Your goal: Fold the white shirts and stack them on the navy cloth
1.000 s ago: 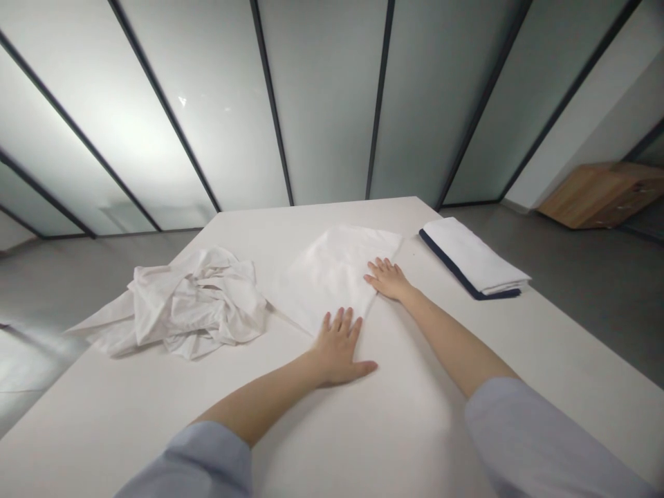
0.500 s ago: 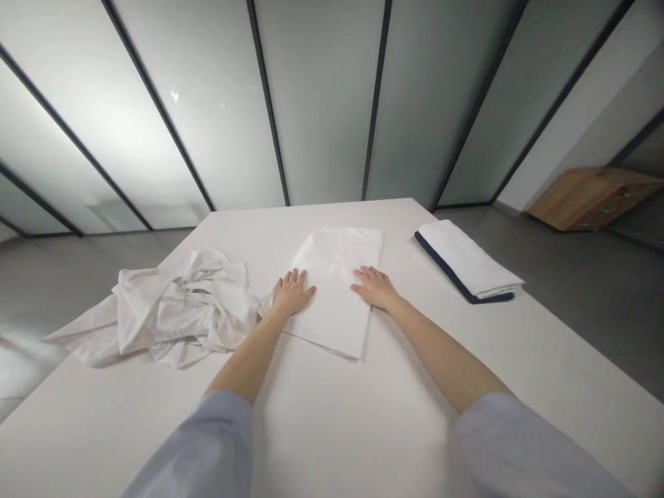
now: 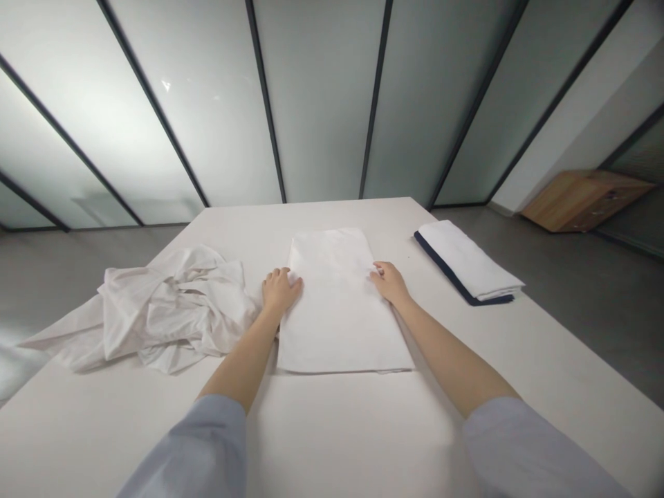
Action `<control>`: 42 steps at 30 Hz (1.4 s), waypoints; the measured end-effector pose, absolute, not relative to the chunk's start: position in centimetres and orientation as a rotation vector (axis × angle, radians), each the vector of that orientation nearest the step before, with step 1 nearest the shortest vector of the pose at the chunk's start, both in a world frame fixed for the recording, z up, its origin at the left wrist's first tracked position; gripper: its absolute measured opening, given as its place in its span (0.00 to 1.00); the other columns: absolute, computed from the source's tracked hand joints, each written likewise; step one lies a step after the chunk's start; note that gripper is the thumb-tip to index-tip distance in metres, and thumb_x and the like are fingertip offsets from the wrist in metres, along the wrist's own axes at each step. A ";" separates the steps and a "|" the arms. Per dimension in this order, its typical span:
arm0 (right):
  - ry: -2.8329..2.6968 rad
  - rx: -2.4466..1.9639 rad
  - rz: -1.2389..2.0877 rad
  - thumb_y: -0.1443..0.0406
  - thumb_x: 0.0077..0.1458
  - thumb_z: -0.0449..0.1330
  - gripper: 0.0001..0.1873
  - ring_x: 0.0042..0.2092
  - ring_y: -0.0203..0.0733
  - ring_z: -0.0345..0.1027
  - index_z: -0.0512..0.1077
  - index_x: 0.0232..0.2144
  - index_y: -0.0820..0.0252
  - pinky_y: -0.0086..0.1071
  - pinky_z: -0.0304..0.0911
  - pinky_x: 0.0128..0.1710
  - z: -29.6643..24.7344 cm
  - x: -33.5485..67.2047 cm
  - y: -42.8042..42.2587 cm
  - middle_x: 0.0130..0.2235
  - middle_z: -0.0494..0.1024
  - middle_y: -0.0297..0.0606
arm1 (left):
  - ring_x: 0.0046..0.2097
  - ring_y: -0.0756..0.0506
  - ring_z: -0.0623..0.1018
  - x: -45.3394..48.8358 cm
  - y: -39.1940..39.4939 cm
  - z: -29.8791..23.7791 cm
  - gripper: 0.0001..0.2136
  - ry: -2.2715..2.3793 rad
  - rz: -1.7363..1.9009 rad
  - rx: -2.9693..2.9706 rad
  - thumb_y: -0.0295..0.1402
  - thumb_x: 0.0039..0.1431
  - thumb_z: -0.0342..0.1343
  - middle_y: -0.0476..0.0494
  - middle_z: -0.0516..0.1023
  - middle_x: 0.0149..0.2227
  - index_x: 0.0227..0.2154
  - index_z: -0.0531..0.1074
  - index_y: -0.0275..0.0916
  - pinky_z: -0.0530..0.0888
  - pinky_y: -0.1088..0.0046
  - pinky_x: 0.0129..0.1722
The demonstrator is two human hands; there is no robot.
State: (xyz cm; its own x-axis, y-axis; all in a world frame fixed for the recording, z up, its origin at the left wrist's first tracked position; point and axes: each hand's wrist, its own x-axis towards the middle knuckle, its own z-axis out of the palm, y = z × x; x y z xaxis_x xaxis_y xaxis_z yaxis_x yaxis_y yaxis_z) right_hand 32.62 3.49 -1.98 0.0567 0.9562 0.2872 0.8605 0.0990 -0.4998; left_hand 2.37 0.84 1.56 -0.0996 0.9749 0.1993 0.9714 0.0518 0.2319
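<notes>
A folded white cloth (image 3: 337, 304) lies flat on the white table, its near edge roughly level across my view. At its left edge, my left hand (image 3: 280, 290) has curled fingers, with the thumb on the border of the cloth. My right hand (image 3: 390, 280) pinches the opposite edge between thumb and fingers. Close beside my left forearm sits a crumpled heap of white fabric (image 3: 181, 304), loose and full of creases. Whether its right end touches the folded cloth is hidden behind that arm.
On the table's (image 3: 332, 443) right side is a stack with a folded white cloth (image 3: 467, 259) over a dark navy one (image 3: 446, 272). Frosted glass panels (image 3: 321, 104) with dark frames stand beyond the far edge. A wooden cabinet (image 3: 575, 200) is on the floor at right.
The folded cloth has turned from a slant to nearly square with me, its near edge now closer. My hands went from lying flat on top to gripping its two sides.
</notes>
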 end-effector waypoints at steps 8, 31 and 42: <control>-1.812 -2.176 0.116 0.54 0.56 0.53 0.22 0.53 0.59 0.62 0.74 0.44 0.64 0.49 0.55 0.51 -0.6 31.8 2.7 0.49 0.71 0.55 | 0.64 0.32 0.59 1.5 1.8 -0.5 0.28 2.078 0.457 2.129 0.51 0.57 0.50 0.30 0.63 0.62 0.53 0.68 0.36 0.53 0.51 0.61; -1.339 -1.356 1.254 0.64 0.48 0.54 0.29 0.41 0.43 0.74 0.63 0.55 0.55 0.37 0.69 0.41 0.3 34.0 2.8 0.43 0.77 0.38 | 0.46 0.41 0.79 0.1 1.5 1.6 0.39 1.043 0.972 1.137 0.30 0.47 0.57 0.40 0.77 0.50 0.65 0.52 0.43 0.77 0.62 0.44; -1.367 -1.298 1.464 0.68 0.42 0.58 0.32 0.41 0.42 0.75 0.65 0.54 0.59 0.37 0.70 0.43 0.2 34.3 2.5 0.44 0.79 0.40 | 0.28 0.48 0.78 0.3 1.7 1.3 0.28 1.082 1.047 1.018 0.32 0.41 0.63 0.51 0.77 0.31 0.50 0.68 0.41 0.77 0.69 0.31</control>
State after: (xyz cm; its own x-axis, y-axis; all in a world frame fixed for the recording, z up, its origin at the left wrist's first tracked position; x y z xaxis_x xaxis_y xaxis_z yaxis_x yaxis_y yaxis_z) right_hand 34.33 2.53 0.22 -0.2178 0.9585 -0.1841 0.1180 -0.1614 -0.9798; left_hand 0.26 1.68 1.29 0.1457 0.9735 -0.1761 -0.1436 0.1969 0.9698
